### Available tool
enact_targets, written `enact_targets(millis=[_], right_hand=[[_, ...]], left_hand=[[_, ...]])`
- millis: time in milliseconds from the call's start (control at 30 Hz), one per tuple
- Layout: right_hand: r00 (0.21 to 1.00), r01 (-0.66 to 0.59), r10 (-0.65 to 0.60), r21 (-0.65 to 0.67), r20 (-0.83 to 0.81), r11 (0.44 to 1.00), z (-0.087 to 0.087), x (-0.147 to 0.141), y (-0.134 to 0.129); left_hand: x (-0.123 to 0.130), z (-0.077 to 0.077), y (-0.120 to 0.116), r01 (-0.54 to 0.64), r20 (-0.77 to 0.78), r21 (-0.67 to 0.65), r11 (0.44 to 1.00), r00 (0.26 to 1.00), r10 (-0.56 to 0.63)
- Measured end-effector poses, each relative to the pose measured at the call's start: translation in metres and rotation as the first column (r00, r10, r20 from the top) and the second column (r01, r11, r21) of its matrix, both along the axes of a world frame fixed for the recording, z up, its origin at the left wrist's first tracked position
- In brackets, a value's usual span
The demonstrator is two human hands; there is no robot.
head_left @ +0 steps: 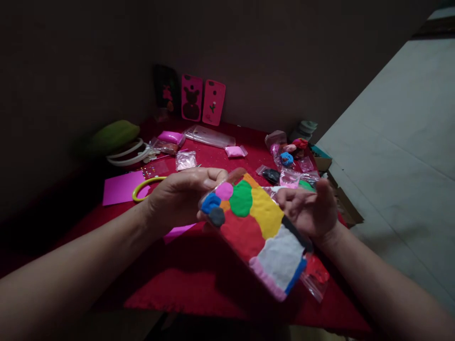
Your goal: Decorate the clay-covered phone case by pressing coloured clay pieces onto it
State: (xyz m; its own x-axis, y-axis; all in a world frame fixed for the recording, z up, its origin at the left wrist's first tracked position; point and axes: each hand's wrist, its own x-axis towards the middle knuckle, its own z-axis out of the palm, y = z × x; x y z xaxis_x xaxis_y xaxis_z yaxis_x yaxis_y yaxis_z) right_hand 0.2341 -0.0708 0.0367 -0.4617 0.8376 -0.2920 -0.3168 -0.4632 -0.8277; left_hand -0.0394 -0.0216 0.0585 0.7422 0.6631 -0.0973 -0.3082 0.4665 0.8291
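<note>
The case with coloured patches is in the air above the red surface, and it is tilted, with its lower end toward the right. The left hand has it by the upper left corner; this grip is closed on the corner. The right hand is at the upper right edge, with several fingers bent and one pointing up (whether this grip really presses the case, I cannot tell). Near the left hand lie a pink sheet and a yellow ring, which the hand partly hides. Farther back, a clear case lies flat, and a pink case with a bear leans on the wall.
</note>
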Motion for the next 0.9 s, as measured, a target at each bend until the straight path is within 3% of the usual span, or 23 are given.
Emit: enact_targets(millis=[133, 267, 433, 533, 633, 767, 900], right_hand=[[0.986, -0.168, 0.168, -0.001, -0.002, 0.986, 0.008, -0.035, 0.014], [0.983, -0.183, 0.181, 0.056, 0.030, 0.982, 0.014, -0.064, 0.026], [0.994, -0.099, 0.102, -0.092, 0.033, 0.991, 0.009, -0.070, 0.027], [0.999, 0.024, -0.016, -0.185, 0.042, 0.982, 0.006, -0.067, 0.021], [0.992, 0.121, -0.114, -0.206, 0.045, 0.971, 0.006, -0.063, 0.016], [0.986, 0.163, -0.169, -0.246, -0.003, 0.956, 0.002, -0.062, 0.015], [0.971, 0.179, -0.218, -0.305, -0.098, 0.935, -0.005, -0.062, 0.020]], left_hand=[[0.007, -0.007, -0.003, 0.157, -0.030, -0.056, 0.986, 0.987, -0.158], [0.012, -0.013, -0.002, 0.202, -0.070, -0.101, 0.974, 0.975, -0.209], [0.012, -0.020, 0.004, 0.236, -0.071, -0.093, 0.967, 0.967, -0.243], [0.013, -0.024, 0.009, 0.166, -0.182, -0.019, 0.986, 0.969, -0.167], [0.014, -0.024, 0.013, 0.027, -0.264, 0.090, 0.996, 0.964, -0.002], [0.013, -0.020, 0.014, -0.056, -0.286, 0.161, 0.985, 0.953, 0.101], [0.010, -0.019, 0.013, -0.064, -0.387, 0.306, 0.950, 0.903, 0.186]])
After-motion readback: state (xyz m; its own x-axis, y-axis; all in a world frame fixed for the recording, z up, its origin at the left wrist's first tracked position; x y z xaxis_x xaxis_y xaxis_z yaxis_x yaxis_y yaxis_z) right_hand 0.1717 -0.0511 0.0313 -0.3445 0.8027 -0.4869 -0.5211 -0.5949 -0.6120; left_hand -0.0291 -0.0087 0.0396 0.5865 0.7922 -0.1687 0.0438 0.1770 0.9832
